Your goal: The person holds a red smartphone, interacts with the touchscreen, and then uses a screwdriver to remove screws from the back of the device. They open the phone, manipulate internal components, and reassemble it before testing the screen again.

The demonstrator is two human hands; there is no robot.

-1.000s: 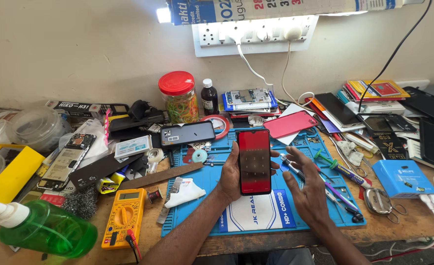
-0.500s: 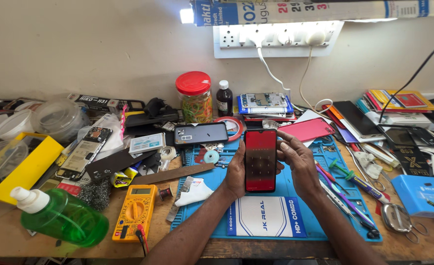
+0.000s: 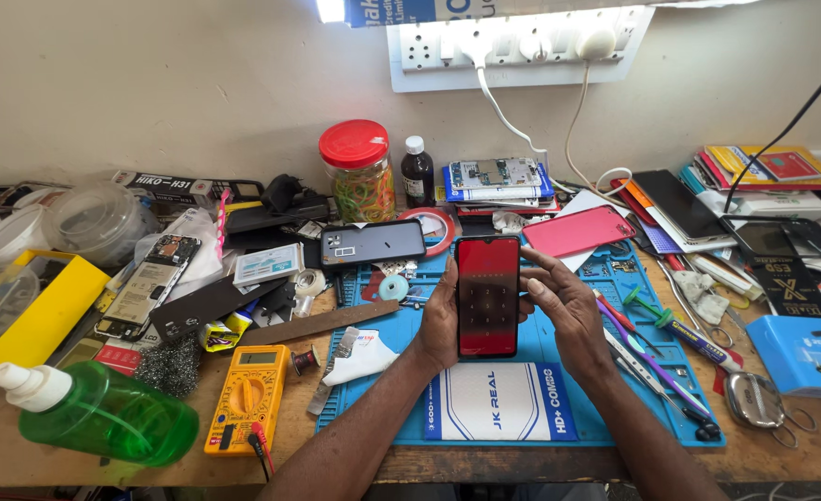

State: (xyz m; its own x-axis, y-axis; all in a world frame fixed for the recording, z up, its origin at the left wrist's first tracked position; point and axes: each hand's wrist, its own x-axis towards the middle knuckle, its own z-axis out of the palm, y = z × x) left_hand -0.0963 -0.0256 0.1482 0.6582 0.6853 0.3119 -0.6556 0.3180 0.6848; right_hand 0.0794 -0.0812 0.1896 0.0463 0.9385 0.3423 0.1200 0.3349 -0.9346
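Observation:
A smartphone (image 3: 487,295) with a lit red screen stands upright over the blue work mat (image 3: 652,408). My left hand (image 3: 440,320) grips its left edge. My right hand (image 3: 563,311) is at its right side, thumb touching the screen's right edge and fingers curled beside it. Both forearms reach in from the bottom of the view.
A yellow multimeter (image 3: 247,397) and a green spray bottle (image 3: 104,419) lie at the left. A red-lidded jar (image 3: 358,170), a dark phone (image 3: 371,243) and a pink back cover (image 3: 577,230) lie behind. Screwdrivers and tweezers (image 3: 656,357) sit right of the mat, a blue box (image 3: 805,353) beyond.
My right hand has come from the mat's right side up to the phone, its thumb now on the screen's edge. The view has shifted a little.

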